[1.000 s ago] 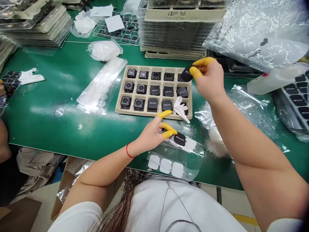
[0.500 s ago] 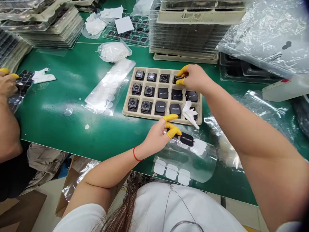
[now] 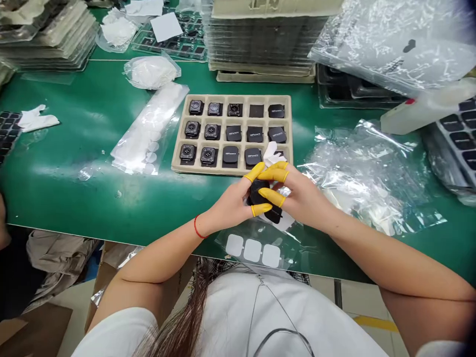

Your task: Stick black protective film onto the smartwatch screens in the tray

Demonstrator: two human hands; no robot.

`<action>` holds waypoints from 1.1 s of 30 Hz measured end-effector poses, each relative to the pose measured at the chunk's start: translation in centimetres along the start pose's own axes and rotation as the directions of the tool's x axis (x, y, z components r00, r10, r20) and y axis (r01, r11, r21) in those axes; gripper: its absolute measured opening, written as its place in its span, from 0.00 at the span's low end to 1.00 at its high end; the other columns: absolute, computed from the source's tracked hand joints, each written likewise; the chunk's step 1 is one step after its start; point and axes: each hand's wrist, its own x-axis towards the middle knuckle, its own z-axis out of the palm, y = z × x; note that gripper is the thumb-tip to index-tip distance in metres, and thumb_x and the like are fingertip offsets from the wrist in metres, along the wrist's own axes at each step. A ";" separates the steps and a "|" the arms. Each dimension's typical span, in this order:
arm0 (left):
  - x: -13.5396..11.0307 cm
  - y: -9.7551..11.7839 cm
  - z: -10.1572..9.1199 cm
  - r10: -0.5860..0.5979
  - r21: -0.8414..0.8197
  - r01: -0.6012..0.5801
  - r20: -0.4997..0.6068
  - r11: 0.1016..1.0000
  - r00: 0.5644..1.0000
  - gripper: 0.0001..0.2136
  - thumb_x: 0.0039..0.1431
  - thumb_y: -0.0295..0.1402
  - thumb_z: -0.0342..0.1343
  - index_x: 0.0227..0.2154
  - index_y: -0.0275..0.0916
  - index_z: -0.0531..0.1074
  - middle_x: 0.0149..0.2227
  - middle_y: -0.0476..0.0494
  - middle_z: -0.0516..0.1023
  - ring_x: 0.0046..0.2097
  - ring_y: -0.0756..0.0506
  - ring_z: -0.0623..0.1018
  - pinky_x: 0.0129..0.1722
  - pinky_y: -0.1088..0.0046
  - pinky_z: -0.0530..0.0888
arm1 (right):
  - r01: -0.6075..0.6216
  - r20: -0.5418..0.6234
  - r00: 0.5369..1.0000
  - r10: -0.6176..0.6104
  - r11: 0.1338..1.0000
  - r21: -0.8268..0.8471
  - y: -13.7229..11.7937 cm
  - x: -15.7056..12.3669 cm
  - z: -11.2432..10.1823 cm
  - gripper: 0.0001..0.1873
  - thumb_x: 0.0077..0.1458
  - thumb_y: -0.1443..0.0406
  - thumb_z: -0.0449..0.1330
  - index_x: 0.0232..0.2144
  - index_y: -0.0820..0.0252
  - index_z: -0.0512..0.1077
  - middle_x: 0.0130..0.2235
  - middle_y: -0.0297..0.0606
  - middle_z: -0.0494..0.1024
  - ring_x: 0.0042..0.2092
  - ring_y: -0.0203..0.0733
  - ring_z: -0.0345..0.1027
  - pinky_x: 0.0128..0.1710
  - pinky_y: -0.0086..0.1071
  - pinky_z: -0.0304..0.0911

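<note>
My left hand (image 3: 235,204) and my right hand (image 3: 303,199), both with yellow finger cots, meet just in front of the tray. Between their fingertips is a black watch case (image 3: 259,192), gripped from both sides and partly covered. Right below it lies a black printed film (image 3: 274,214) on a clear sheet with white rounded-square labels (image 3: 253,250). A beige compartment tray (image 3: 208,169) holds several black watch cases (image 3: 209,155), some with sensor backs up, others with printed black faces. One back-row compartment shows only a dark pad (image 3: 256,110). A crumpled white cloth (image 3: 273,152) covers the front-right corner.
Clear bags (image 3: 368,173) lie right of the tray, near a white plastic bottle (image 3: 412,111). Stacked trays (image 3: 260,47) stand behind. Strips of round labels (image 3: 148,131) and a bag of white material (image 3: 152,72) lie left. A co-worker's arm (image 3: 3,223) shows at the left edge.
My right hand has lifted the watch case from the tray's back row and brought it down to my left hand. The view has shifted right; the co-worker's hand has left it.
</note>
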 end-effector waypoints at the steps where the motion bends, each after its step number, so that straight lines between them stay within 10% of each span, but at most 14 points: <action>1: 0.0 -0.1 0.1 -0.007 -0.009 0.007 -0.006 1.000 1.000 0.36 0.55 0.40 0.64 0.64 0.46 0.56 0.57 0.40 0.73 0.50 0.41 0.77 0.49 0.60 0.76 | 0.088 -0.037 0.995 -0.090 0.995 -0.044 0.1 -0.3 0.1 0.07 0.59 0.68 0.58 0.38 0.54 0.76 0.40 0.41 0.76 0.42 0.46 0.70 0.39 0.40 0.69; 3: 0.1 -0.3 0.2 -0.003 -0.061 0.002 -0.017 0.998 1.000 0.32 0.54 0.39 0.65 0.61 0.45 0.61 0.56 0.40 0.73 0.50 0.42 0.77 0.49 0.63 0.76 | 0.164 -0.102 0.979 -0.176 0.980 -0.111 1.0 -0.9 -0.6 0.07 0.61 0.66 0.57 0.36 0.52 0.76 0.38 0.39 0.77 0.41 0.45 0.70 0.41 0.41 0.68; 10: 0.0 -0.4 0.3 -0.079 -0.106 0.081 0.022 0.991 0.997 0.24 0.54 0.34 0.65 0.53 0.43 0.65 0.48 0.43 0.73 0.40 0.49 0.75 0.42 0.70 0.76 | -0.279 -0.342 0.929 0.139 0.872 -0.402 8.8 -0.9 -5.6 0.08 0.58 0.60 0.59 0.32 0.58 0.73 0.26 0.44 0.68 0.32 0.51 0.65 0.36 0.49 0.60; 15: 0.1 -0.8 0.3 -0.056 -0.084 0.057 0.012 0.995 0.998 0.25 0.55 0.37 0.64 0.55 0.45 0.63 0.49 0.43 0.72 0.40 0.49 0.75 0.41 0.70 0.75 | -0.115 -0.160 0.986 0.045 0.881 -0.459 7.5 2.0 -1.6 0.14 0.59 0.61 0.56 0.45 0.59 0.74 0.40 0.47 0.75 0.43 0.55 0.66 0.42 0.49 0.62; 20: 0.2 -0.9 0.0 -0.055 -0.048 0.053 -0.035 0.997 0.998 0.26 0.55 0.38 0.65 0.54 0.43 0.63 0.46 0.44 0.73 0.37 0.50 0.73 0.36 0.73 0.74 | -0.063 -0.066 0.997 0.045 0.949 -0.308 3.7 2.0 0.0 0.07 0.60 0.67 0.56 0.33 0.56 0.74 0.34 0.40 0.76 0.37 0.47 0.68 0.41 0.45 0.62; 24: 0.1 -0.7 -0.2 0.006 0.019 -0.006 -0.004 1.000 1.000 0.26 0.51 0.36 0.66 0.52 0.42 0.65 0.48 0.44 0.75 0.42 0.47 0.76 0.40 0.71 0.74 | 0.256 0.022 0.967 -0.255 0.962 -0.094 1.3 0.0 0.3 0.06 0.62 0.64 0.59 0.35 0.50 0.77 0.42 0.37 0.78 0.44 0.45 0.68 0.48 0.44 0.59; 33: -0.1 -0.9 0.4 0.000 -0.177 -0.006 -0.035 0.984 0.999 0.28 0.51 0.39 0.67 0.54 0.43 0.66 0.53 0.41 0.75 0.49 0.44 0.77 0.46 0.69 0.75 | 0.348 -0.117 0.915 -0.386 0.902 -0.255 1.0 -0.9 1.4 0.08 0.63 0.65 0.58 0.37 0.48 0.78 0.34 0.36 0.75 0.37 0.42 0.64 0.42 0.40 0.56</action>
